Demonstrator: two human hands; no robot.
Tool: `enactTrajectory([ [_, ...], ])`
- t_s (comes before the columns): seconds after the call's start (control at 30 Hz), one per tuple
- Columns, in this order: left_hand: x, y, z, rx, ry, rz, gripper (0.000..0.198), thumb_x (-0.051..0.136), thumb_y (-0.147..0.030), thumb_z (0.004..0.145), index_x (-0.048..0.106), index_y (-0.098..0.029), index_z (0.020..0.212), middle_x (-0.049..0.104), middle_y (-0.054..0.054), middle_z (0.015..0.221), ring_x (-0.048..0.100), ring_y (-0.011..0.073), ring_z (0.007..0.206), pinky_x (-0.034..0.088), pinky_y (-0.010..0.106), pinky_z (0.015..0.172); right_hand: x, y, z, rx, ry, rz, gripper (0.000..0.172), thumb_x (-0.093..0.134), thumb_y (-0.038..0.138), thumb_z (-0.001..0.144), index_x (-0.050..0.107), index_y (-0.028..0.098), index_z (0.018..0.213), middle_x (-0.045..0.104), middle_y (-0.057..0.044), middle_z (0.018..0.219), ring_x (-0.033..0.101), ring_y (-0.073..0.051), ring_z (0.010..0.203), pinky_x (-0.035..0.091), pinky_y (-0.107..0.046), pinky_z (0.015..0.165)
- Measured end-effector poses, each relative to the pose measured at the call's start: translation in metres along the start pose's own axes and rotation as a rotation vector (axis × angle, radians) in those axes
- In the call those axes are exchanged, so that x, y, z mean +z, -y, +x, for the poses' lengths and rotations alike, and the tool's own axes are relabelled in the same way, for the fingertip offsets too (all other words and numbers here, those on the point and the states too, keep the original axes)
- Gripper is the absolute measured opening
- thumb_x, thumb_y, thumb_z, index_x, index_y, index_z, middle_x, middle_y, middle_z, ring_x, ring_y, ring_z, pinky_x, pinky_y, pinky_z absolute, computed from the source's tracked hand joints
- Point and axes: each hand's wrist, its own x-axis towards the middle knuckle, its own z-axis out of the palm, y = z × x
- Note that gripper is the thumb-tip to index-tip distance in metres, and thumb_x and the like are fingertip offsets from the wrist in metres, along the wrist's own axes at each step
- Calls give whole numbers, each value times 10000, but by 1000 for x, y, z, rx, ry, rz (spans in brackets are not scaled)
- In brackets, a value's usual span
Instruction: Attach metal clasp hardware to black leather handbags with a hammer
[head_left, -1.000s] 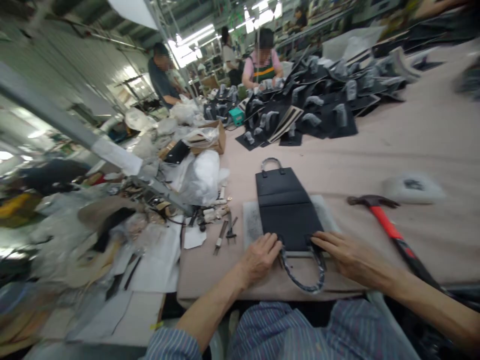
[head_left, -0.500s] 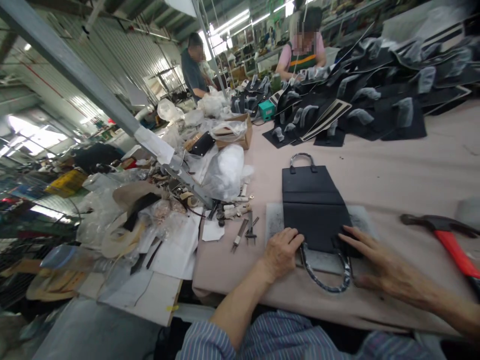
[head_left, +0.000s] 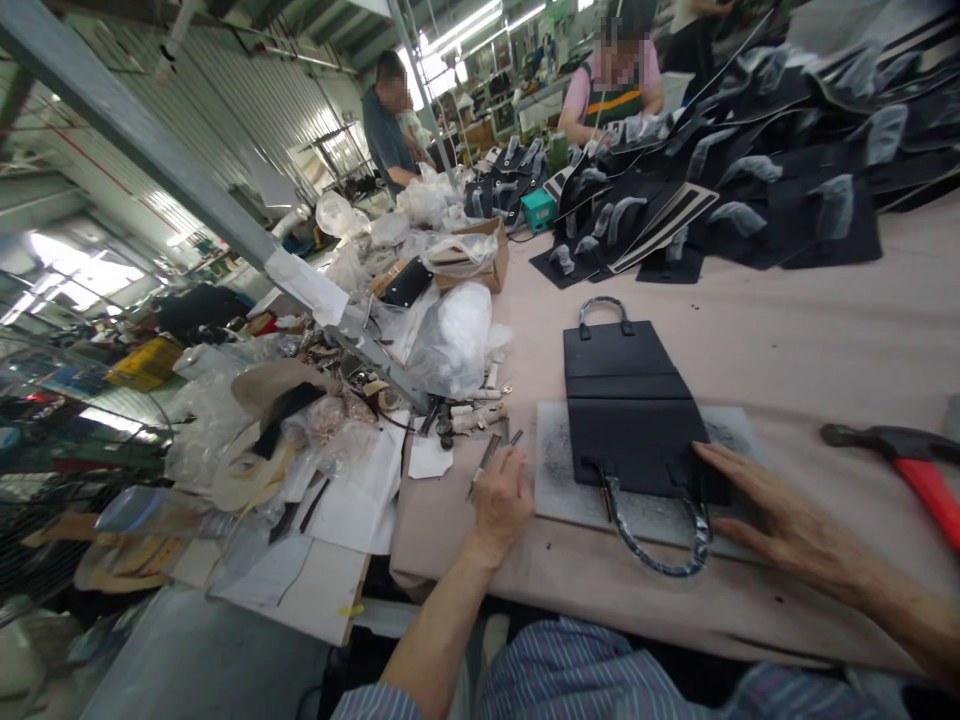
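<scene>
A black bag body [head_left: 634,420] lies flat and unfolded, with one handle [head_left: 604,305] at its far end and a plastic-wrapped handle [head_left: 660,560] at its near end. Its near half rests on a grey, speckled slab [head_left: 555,470]. My right hand [head_left: 780,520] lies at the bag's near right edge, fingers stretched out and fingertips touching it. Left of the slab, my left hand [head_left: 504,505] is down on the table over small metal tools, its fingers curled together. It covers the caliper there; part of a slim metal tool [head_left: 486,462] shows beside the fingers.
A red-handled hammer [head_left: 911,465] lies at the right. Black bag panels [head_left: 750,200] with wrapped handles are heaped at the back. Plastic bags [head_left: 454,340], a cardboard box [head_left: 487,255] and a slanting metal post [head_left: 225,220] stand along the left. Two people work farther off.
My left hand has let go of the bag's near left corner and moved left onto the metal tools. My right hand stays at the bag's right edge. The view has shifted slightly.
</scene>
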Motion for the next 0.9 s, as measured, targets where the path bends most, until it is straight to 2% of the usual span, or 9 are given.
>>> enactTrajectory([
  [0.1,-28,30,8,-390,134,164,224,492,-177,941,648,-182,1102,693,132,1154,653,231,1104,503,353,973,-1,4,1,-16,-19,-1,707,549,428,914,392,132,1536,402,-214,1588,359,-319,1491,291,-480,1230],
  [0.13,-34,38,11,-435,189,177,168,555,-204,906,658,-168,1033,706,137,1091,674,244,1023,513,352,910,-3,7,0,-17,-15,0,700,545,424,922,392,125,1536,401,-213,1589,357,-316,1492,287,-486,1231],
  [0.23,-40,55,24,-422,306,162,131,714,-284,773,633,-188,809,707,91,891,672,267,899,490,339,812,-9,16,1,-13,11,24,711,567,422,916,392,124,1537,407,-204,1588,366,-324,1486,300,-540,1220],
  [0.37,-29,68,43,-553,475,165,201,739,-282,695,555,-216,647,620,9,646,642,256,792,420,296,702,-15,20,3,-45,-1,59,740,620,297,860,389,174,1552,426,-170,1584,363,-331,1487,316,-595,1205],
  [0.5,-28,77,51,-553,562,96,267,765,-292,654,533,-200,558,513,-20,490,601,226,617,369,275,585,-14,20,3,-100,-60,80,785,610,145,783,422,223,1541,438,-138,1582,383,-328,1476,322,-595,1206],
  [0.57,-36,82,46,-623,588,-132,311,780,-372,664,545,-186,583,522,-28,500,568,185,549,372,255,535,-12,19,2,-123,-81,81,739,617,142,783,480,236,1503,453,-127,1573,397,-331,1466,325,-602,1202],
  [0.7,-55,84,28,-862,512,-995,403,911,-359,573,667,-127,794,692,27,716,624,143,604,491,229,557,-9,20,2,-132,-113,71,665,631,164,809,525,240,1461,470,-125,1560,403,-330,1461,333,-609,1196],
  [0.8,-56,64,20,-909,393,-1334,445,956,-250,558,699,-131,901,737,46,823,679,145,676,563,223,624,-10,22,2,-136,-114,57,610,631,197,849,529,223,1450,473,-141,1554,409,-326,1458,344,-607,1191],
  [0.9,-40,26,24,-866,326,-1541,464,965,-233,572,718,-142,953,734,32,838,684,128,686,591,213,656,-11,23,3,-146,-116,32,576,634,225,871,535,213,1439,487,-153,1541,418,-329,1451,352,-616,1183],
])
